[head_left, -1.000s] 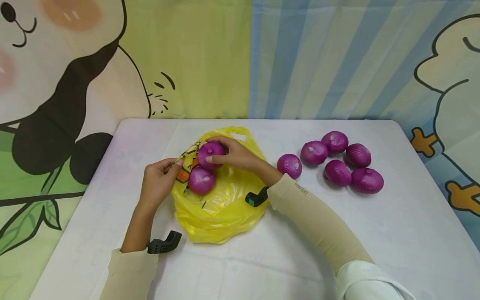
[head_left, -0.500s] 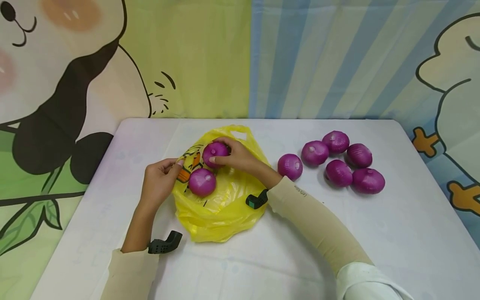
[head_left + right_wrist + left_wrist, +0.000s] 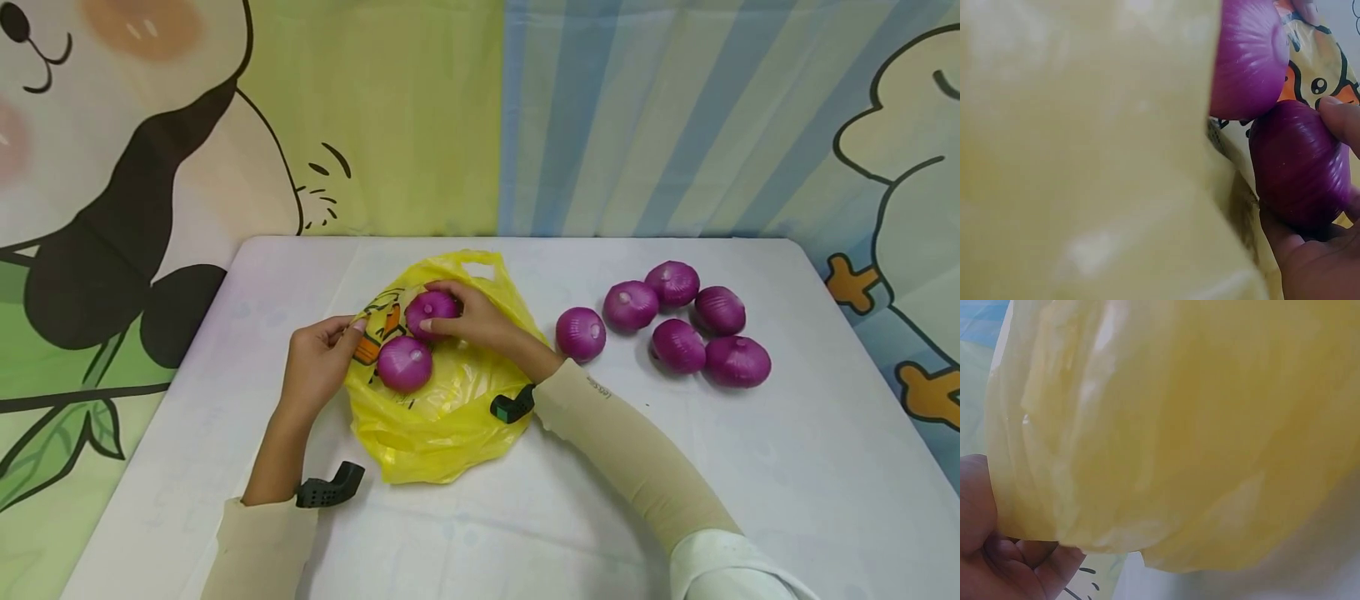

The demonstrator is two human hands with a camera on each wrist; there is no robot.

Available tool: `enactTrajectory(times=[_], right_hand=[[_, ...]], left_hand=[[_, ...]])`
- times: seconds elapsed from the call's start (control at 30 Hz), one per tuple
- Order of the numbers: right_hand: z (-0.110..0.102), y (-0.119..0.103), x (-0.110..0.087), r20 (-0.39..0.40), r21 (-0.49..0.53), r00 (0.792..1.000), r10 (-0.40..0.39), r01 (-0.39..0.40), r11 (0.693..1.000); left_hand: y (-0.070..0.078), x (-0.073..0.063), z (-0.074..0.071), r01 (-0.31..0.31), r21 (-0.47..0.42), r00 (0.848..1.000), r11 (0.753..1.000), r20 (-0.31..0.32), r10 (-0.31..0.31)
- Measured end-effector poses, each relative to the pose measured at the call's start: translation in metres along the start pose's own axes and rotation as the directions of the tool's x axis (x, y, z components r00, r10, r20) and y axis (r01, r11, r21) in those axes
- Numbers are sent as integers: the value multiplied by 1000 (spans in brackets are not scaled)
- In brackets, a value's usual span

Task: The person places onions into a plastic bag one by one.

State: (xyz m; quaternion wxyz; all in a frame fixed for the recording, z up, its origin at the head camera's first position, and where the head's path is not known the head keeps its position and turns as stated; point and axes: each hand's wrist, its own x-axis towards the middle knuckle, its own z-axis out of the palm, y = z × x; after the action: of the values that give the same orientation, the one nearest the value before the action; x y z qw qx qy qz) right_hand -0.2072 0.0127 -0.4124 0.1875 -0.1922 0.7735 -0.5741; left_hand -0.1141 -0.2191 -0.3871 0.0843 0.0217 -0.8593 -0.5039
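Observation:
At the table's left middle lies a yellow plastic bag (image 3: 450,442) with a printed cartoon. My left hand (image 3: 321,354) pinches the bag's left edge between thumb and fingers. A purple onion (image 3: 429,313) is held in my right hand (image 3: 476,318), thumb on its near side and fingers behind. Just below it, a second onion (image 3: 404,364) rests on the bag's printed side. The right wrist view has the held onion (image 3: 1300,164) close against the other onion (image 3: 1250,59). Yellow plastic (image 3: 1179,425) fills most of the left wrist view.
Right of the bag, a single onion (image 3: 581,334) lies nearest to it. Several more onions (image 3: 677,347) sit in a loose group farther right on the white table (image 3: 585,517). A cartoon-printed cloth (image 3: 390,125) hangs behind the table.
My right hand has shifted slightly right and down with its onion, opening a small gap from the other onion in the head view. The left hand keeps its place on the bag.

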Motion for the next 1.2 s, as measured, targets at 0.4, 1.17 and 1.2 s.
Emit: enactTrajectory(times=[0.4,1.17,1.2], right_hand=[[1,7,-2,28,-75,999,-43,45,996],[-11,-9,-11,70,-165,985,-157,167,972],[-11,-10,-12,67,-153,984,-166,174,973]], left_hand=[[-2,0,1,-11,11,1000,1000,-23,11],[-3,0,1,-6,8,1000,1000,-20,6],[-3,1,1,-7,11,1000,1000,-20,7]])
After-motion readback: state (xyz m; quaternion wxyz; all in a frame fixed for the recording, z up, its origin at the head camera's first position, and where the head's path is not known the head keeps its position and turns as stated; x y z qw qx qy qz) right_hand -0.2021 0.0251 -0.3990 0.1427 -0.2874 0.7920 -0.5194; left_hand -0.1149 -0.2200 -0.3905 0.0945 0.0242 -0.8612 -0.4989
